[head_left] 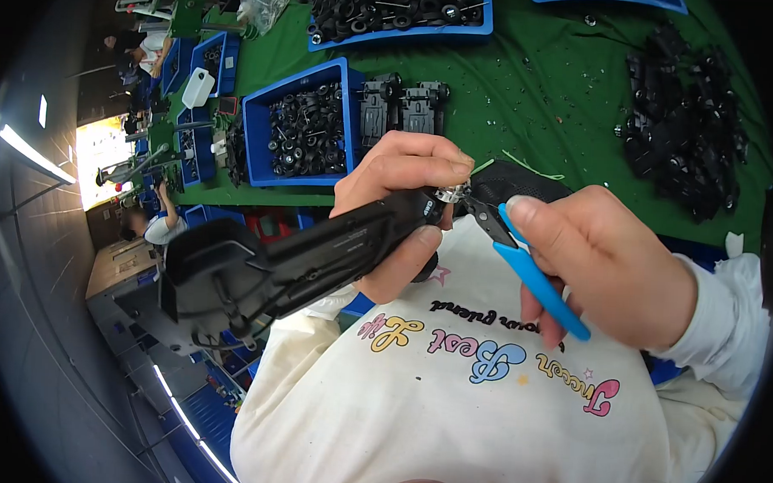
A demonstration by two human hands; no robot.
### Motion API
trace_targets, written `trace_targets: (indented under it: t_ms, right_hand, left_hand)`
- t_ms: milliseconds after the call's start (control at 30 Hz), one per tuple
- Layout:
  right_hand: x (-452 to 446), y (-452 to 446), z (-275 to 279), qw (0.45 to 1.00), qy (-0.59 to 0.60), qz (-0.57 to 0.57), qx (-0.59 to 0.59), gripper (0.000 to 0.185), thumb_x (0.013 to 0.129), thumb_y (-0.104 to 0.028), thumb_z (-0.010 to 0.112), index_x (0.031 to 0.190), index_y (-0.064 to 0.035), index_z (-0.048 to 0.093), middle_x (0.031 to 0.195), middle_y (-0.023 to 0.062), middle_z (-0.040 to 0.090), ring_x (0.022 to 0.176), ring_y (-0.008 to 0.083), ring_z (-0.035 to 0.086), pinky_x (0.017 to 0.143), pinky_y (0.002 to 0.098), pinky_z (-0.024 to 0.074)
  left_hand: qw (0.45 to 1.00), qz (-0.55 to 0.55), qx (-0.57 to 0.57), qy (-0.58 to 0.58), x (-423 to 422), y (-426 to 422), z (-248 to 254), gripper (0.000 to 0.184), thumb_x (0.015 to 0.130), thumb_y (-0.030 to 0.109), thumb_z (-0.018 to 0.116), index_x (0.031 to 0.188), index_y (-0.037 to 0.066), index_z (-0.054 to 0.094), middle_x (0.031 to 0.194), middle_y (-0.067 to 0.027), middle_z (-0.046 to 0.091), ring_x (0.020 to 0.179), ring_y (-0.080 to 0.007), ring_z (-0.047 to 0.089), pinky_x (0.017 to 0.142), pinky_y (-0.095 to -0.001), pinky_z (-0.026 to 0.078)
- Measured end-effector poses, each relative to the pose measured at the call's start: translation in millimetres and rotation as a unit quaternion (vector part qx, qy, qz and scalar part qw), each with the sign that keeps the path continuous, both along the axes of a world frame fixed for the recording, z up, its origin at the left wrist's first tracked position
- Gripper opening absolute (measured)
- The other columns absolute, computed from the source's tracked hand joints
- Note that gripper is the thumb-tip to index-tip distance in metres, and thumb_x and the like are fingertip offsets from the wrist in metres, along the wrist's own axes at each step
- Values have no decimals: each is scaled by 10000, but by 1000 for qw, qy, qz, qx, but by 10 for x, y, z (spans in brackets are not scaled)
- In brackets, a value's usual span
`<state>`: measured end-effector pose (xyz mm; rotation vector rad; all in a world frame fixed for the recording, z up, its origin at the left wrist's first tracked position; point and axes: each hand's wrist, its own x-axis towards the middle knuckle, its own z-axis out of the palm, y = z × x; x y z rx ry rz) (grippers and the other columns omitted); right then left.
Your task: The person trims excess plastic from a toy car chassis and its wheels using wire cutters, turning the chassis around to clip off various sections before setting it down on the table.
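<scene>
My left hand (406,170) is closed around one end of a black plastic toy car chassis (318,260), which slants down to the left in front of me. Small lettering shows on its underside. Blue-handled pliers (534,285) are gripped in my right hand (611,258). Their jaws meet a small metal part (450,193) at the chassis end, beside my left fingertips. Whether the jaws are closed on that part, I cannot tell. Just behind the pliers lies a black mesh piece (520,185) with a green cord (534,168).
On the green cloth (528,93) stands a blue bin (353,113) of small black wheels. Beside it are two chassis (421,106). Another blue bin (487,32) holds wheels and axles. Black car parts (684,124) are heaped at right. Other people (161,229) sit at far left.
</scene>
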<state>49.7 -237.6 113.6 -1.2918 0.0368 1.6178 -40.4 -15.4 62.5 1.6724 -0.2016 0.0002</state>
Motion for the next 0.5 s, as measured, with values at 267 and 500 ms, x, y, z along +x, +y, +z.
trace_targets:
  t_ms: [267,500]
  right_hand:
    - [-5,-15,-142,998,-18,1,61,530,1060,-267,402,649,25,567,527,100,581,388,187,548,418,292,452]
    - [-204,1,-353,826,-554,4,100,593,1068,-336,378,611,1,551,524,72,577,400,155,540,398,284,436]
  left_hand:
    - [998,29,43,-38,-22,-16,-39,518,686,-50,567,1202,-2,584,1197,-229,552,869,-192,634,669,-285,566]
    - [996,41,49,-58,-45,-42,-130,523,692,-60,570,1214,-22,573,1204,-242,550,852,-177,623,671,-269,546]
